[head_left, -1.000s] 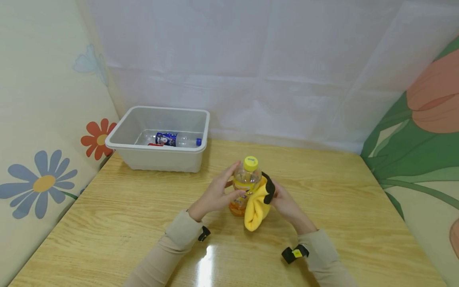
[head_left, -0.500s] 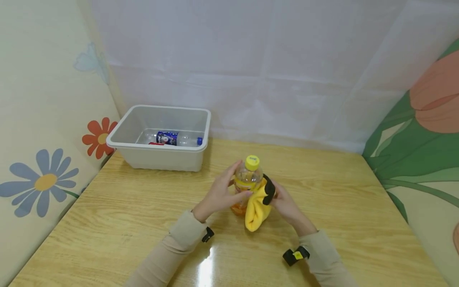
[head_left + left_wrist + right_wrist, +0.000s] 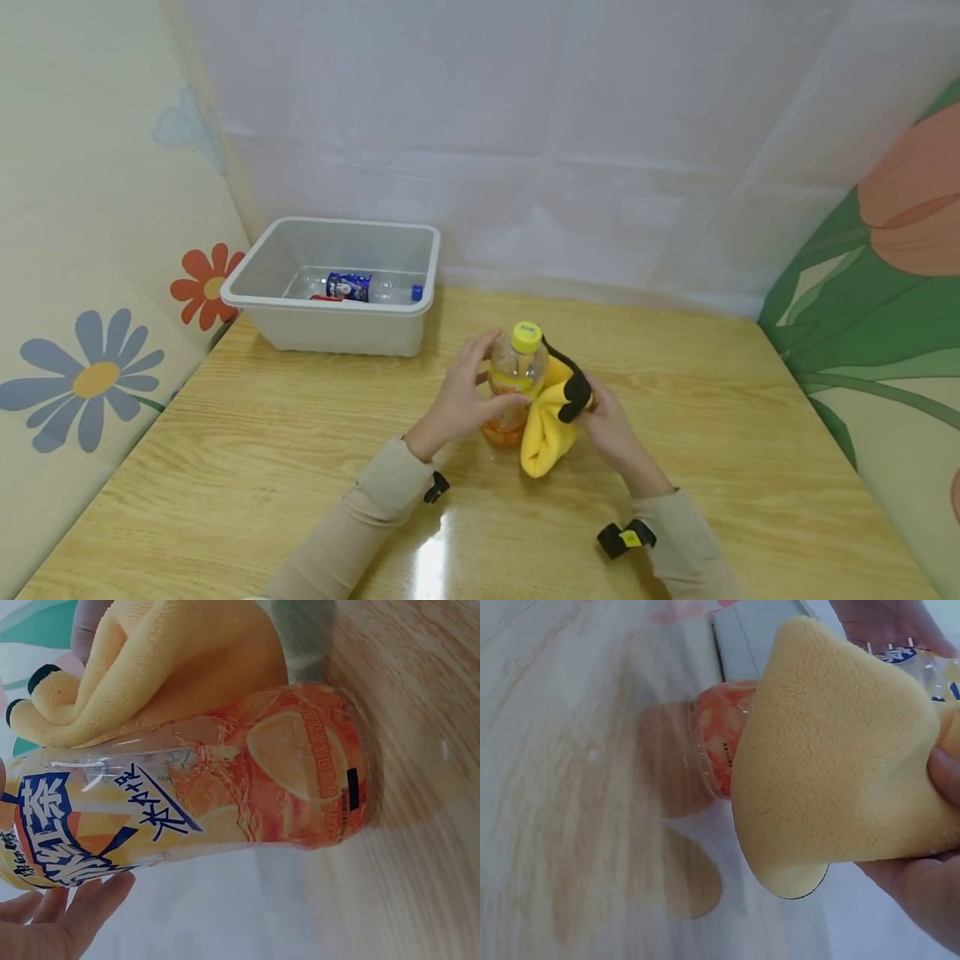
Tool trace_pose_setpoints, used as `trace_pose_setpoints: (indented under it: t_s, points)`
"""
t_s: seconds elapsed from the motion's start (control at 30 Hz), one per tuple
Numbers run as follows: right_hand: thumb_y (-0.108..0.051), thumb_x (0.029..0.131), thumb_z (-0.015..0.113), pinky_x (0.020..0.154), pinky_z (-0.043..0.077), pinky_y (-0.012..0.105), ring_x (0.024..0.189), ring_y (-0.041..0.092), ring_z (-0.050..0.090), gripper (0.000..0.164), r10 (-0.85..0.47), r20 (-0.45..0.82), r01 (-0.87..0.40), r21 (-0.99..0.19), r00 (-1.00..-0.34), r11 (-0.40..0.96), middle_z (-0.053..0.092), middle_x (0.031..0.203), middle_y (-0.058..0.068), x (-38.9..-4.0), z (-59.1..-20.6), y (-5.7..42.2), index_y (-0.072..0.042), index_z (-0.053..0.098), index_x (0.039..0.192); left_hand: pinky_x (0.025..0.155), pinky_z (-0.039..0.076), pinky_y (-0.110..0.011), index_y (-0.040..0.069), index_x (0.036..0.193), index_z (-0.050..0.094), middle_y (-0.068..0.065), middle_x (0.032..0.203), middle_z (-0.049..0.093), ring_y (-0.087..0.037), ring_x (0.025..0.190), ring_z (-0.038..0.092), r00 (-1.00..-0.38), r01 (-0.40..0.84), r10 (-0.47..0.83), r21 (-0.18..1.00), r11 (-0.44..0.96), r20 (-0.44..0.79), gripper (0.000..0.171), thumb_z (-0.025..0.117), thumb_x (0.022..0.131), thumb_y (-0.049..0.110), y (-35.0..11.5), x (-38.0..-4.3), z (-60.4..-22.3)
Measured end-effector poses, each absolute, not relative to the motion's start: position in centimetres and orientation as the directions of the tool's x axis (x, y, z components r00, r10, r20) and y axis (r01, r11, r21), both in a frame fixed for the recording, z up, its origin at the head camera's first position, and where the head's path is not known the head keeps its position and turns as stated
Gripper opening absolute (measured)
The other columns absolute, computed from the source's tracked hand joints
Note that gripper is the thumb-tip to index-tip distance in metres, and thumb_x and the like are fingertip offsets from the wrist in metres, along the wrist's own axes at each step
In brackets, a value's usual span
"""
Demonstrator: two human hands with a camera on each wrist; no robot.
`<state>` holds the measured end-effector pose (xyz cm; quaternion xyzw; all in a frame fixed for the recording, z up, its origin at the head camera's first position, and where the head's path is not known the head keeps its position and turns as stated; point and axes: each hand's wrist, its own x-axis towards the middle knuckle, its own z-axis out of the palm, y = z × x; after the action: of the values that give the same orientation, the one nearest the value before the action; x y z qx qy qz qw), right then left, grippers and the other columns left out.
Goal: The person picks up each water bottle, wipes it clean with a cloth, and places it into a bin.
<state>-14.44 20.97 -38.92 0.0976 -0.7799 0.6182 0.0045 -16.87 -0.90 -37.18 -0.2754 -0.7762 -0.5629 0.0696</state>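
An iced tea bottle (image 3: 519,367) with a yellow cap stands upright on the wooden table. Its orange label with lemon slices shows in the left wrist view (image 3: 292,765). My left hand (image 3: 459,407) grips the upper part of the bottle from the left, thumb across the front. Bunched in my right hand (image 3: 617,429) is a yellow cloth (image 3: 551,429) with a black edge, held against or very near the bottle's right side. In the right wrist view the cloth (image 3: 832,750) covers much of the bottle, and my right thumb (image 3: 946,774) presses on it.
A light grey plastic bin (image 3: 345,329) stands at the back left. In it lie a clear bottle (image 3: 375,288) with a blue label and cap, and a red item (image 3: 326,297), mostly hidden. Behind the table hangs a white sheet (image 3: 570,150); floral cloths flank both sides.
My right hand and the yellow cloth have shifted slightly to the right, and the cloth's black edge now stretches up toward the bottle's neck. My left hand and the bottle stay almost in place.
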Motion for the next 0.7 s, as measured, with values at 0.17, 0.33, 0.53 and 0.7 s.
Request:
trace_pose_setpoints:
  t_s: [0.17, 0.33, 0.53, 0.7]
  points:
    - [0.020, 0.072, 0.051, 0.078, 0.048, 0.019, 0.093, 0.005, 0.051, 0.057, -0.122, 0.158, -0.180, -0.962, -0.980, 0.204, 0.050, 0.117, 0.019, -14.4, -38.2, 21.5, 0.011, 0.041, 0.128, 0.088, 0.049, -0.039, 0.003, 0.137, 0.030, -0.020, 0.128, 0.043, -0.028, 0.114, 0.045, -0.843, 0.492, 0.355, 0.847, 0.203, 0.404, 0.085, 0.079, 0.070, 0.020, -1.0, -16.9, -37.0]
    - [0.019, 0.076, 0.051, 0.077, 0.048, 0.020, 0.094, 0.005, 0.050, 0.053, -0.114, 0.185, -0.205, -0.957, -0.976, 0.205, 0.053, 0.111, -0.002, -14.3, -37.4, 21.9, 0.010, 0.041, 0.128, 0.089, 0.047, -0.040, -0.001, 0.132, 0.035, -0.019, 0.127, 0.047, -0.028, 0.115, 0.046, -0.838, 0.488, 0.366, 0.856, 0.172, 0.404, 0.075, 0.077, 0.072, 0.016, -1.3, -17.0, -36.9]
    - [0.020, 0.076, 0.049, 0.073, 0.049, 0.019, 0.091, 0.007, 0.052, 0.044, -0.117, 0.262, -0.280, -0.943, -0.958, 0.180, 0.056, 0.101, -0.011, -14.5, -36.9, 22.2, 0.011, 0.046, 0.119, 0.087, 0.049, -0.039, -0.004, 0.128, 0.040, -0.016, 0.125, 0.048, -0.027, 0.114, 0.046, -0.819, 0.515, 0.381, 0.843, 0.157, 0.429, 0.068, 0.076, 0.073, 0.013, -1.5, -17.1, -36.9]
    - [0.019, 0.077, 0.050, 0.073, 0.050, 0.019, 0.090, 0.008, 0.052, 0.043, -0.124, 0.271, -0.289, -0.943, -0.955, 0.163, 0.056, 0.100, -0.009, -14.5, -36.4, 22.3, 0.008, 0.048, 0.118, 0.081, 0.053, -0.035, -0.003, 0.127, 0.044, -0.015, 0.120, 0.049, -0.026, 0.108, 0.049, -0.796, 0.561, 0.375, 0.811, 0.167, 0.474, 0.067, 0.077, 0.071, 0.012, -1.7, -17.2, -37.0]
